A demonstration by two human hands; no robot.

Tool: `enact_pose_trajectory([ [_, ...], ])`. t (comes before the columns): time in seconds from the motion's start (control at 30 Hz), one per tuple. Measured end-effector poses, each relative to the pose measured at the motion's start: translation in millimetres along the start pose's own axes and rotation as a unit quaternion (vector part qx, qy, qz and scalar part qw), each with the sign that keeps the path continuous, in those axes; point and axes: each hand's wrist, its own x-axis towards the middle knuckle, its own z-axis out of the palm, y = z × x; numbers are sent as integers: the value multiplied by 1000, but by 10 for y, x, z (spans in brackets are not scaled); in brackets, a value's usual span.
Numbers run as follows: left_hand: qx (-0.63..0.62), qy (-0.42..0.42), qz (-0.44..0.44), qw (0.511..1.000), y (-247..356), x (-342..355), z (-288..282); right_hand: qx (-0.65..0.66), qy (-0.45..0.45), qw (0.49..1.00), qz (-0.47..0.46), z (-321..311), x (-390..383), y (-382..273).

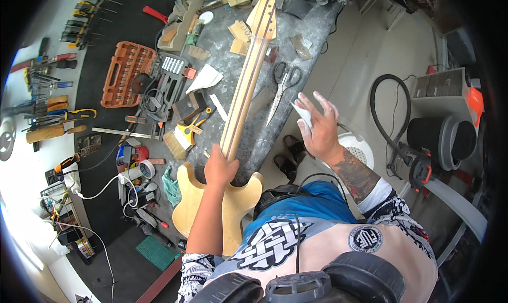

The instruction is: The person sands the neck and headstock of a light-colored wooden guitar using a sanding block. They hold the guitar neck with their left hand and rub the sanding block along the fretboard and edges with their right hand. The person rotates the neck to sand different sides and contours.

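My guitar [237, 118] points away from me, with my left hand [221, 166] round its neck.
The body is near my belly, and the long neck runs up over the bench [255, 150], leaning a bit right toward the far end. My left hand is wrapped on the neck, just where it meets the body, so it is the nearer hand. My right hand [321, 134] is past the bench's right edge, well apart from the neck. Its thumb and fingers pinch a white scrap [302, 114]; the other fingers spread out. The scissors [282, 88] lie between the neck and that right edge. Left of the neck are a brush [177, 143] and, farther out, an orange case [111, 91].
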Motion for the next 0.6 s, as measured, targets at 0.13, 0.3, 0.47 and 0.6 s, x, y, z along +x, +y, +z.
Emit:
enact_pose_trajectory([
  [0.13, 14, -25, 27, 999, -16, 43, -41, -25, 14, 999, -32, -138, -6, -101],
  [0.3, -50, 4, 60, 997, -123, -205, -339, -65, 70, 993, -65, -377, 320, -258],
  [0.47, -133, 36, 117, 983, -340, -663, -919, -50, 159, 975, -149, -714, 821, -598],
  [0.6, -171, 54, 154, 972, -617, -978, -1203, -46, 243, 937, -247, -1008, 1185, -1143],
])
